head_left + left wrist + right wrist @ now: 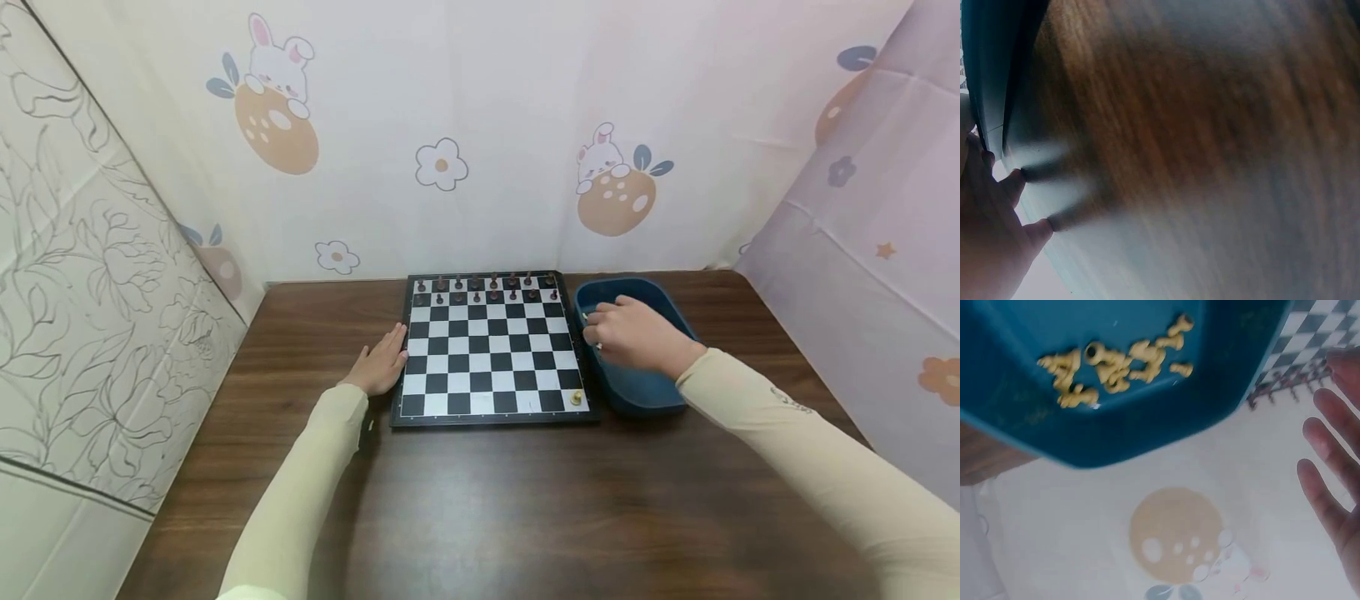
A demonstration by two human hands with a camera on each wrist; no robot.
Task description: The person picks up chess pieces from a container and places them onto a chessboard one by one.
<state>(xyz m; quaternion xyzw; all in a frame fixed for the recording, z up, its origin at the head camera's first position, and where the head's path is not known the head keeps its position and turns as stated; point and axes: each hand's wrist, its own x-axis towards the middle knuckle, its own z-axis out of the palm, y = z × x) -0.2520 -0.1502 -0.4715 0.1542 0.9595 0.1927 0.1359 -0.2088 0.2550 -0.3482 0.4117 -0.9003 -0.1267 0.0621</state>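
A black-and-white chessboard (480,358) lies on the table, dark chess pieces (476,287) filling its two far rows. One yellow chess piece (576,397) stands on the near right corner square. My left hand (381,360) rests flat against the board's left edge, fingers extended. Over the left side of a blue tray (645,392), my right hand (632,335) has its thumb and forefinger drawn together; pale yellow bits of a chess piece show at the fingertips, mostly hidden by them. Several yellow chess pieces (1113,365) lie loose in the tray in the right wrist view.
The brown wooden table (480,508) runs back to a wall covering (502,208) printed with rabbits and flowers. A floral panel (97,292) stands on the left, a patterned curtain (885,250) on the right. The tray sits close beside the board's right edge.
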